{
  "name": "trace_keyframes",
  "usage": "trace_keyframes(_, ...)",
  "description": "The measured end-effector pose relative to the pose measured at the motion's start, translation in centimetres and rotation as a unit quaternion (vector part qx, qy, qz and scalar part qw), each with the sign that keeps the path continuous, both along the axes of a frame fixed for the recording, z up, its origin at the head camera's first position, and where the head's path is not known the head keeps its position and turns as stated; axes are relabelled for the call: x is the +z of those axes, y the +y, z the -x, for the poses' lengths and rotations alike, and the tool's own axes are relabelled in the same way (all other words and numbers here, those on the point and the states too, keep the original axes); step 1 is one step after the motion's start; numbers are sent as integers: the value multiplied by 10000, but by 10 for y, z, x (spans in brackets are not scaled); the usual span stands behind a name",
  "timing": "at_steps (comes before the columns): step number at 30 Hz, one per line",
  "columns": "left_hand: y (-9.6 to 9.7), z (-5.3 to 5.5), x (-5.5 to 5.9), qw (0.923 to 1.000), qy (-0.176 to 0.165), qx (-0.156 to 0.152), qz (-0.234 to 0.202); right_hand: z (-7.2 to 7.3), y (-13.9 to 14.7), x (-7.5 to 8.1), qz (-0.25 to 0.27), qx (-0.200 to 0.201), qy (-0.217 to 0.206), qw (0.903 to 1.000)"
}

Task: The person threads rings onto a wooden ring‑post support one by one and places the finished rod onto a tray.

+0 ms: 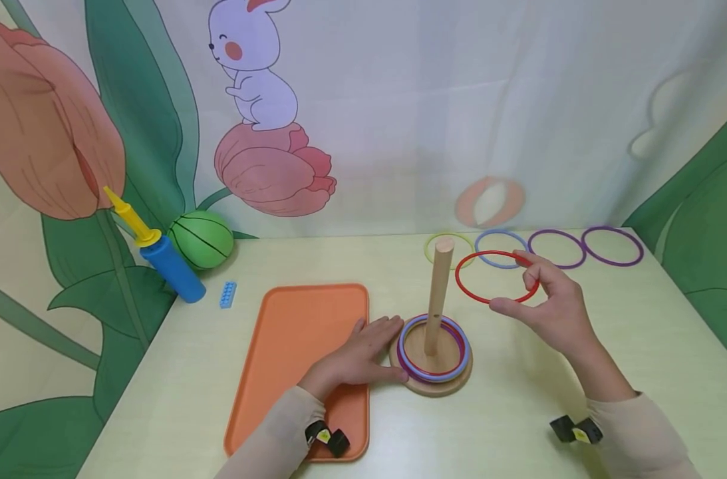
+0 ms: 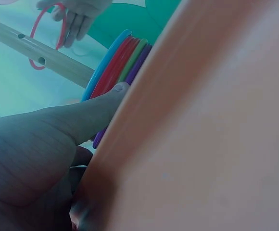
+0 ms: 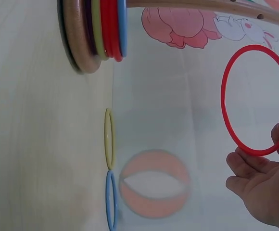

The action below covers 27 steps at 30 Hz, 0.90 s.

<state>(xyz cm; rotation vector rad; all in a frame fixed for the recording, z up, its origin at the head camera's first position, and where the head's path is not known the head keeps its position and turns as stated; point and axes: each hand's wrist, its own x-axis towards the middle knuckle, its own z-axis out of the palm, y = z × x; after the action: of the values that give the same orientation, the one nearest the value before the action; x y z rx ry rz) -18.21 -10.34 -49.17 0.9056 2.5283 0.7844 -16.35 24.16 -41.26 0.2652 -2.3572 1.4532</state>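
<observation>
A red ring [image 1: 466, 291] is held up in my right hand [image 1: 557, 306], pinched between thumb and fingers, to the right of a wooden peg [image 1: 438, 299]. The peg stands upright on a round wooden base [image 1: 433, 390]. Around its foot lies a stack of rings [image 1: 463, 356]; in the left wrist view I see blue, red, green and purple ones. My left hand [image 1: 360, 356] lies beside the base with fingers extended, touching its left edge. Its thumb [image 2: 101, 106] reaches the stack's side.
An orange tray [image 1: 306, 313] lies under my left forearm. Along the back edge rest a yellow-green ring [image 1: 429, 251], a blue ring [image 1: 502, 232] and two purple rings [image 1: 612, 264]. At the far left are a green ball [image 1: 201, 239], a blue pump [image 1: 174, 269] and a small blue brick [image 1: 228, 295].
</observation>
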Motion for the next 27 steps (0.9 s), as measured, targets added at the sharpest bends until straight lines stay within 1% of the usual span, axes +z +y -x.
trace_keyframes(4, -1, 0, 1, 10000, -8, 22, -45, -1, -4, 5, -120, -78, 86, 9999)
trace_keyframes(10, 0, 1, -1, 10000, 32, -26, -30, -6, -7, 14, 8, -220, 319, 9992)
trace_keyframes(15, 0, 0, -1, 10000, 28, -2, -16, -5, -8, 27, 211, -90, 550, 9982)
trace_keyframes(20, 0, -1, -1, 10000, 14, -11, -38, -4, -9, 41, 337, -71, 715, 9968)
trace_keyframes(27, -1, 1, -1, 9998, 142, -104, -109, -2, -10, 59, 355, -141, 748, 9965)
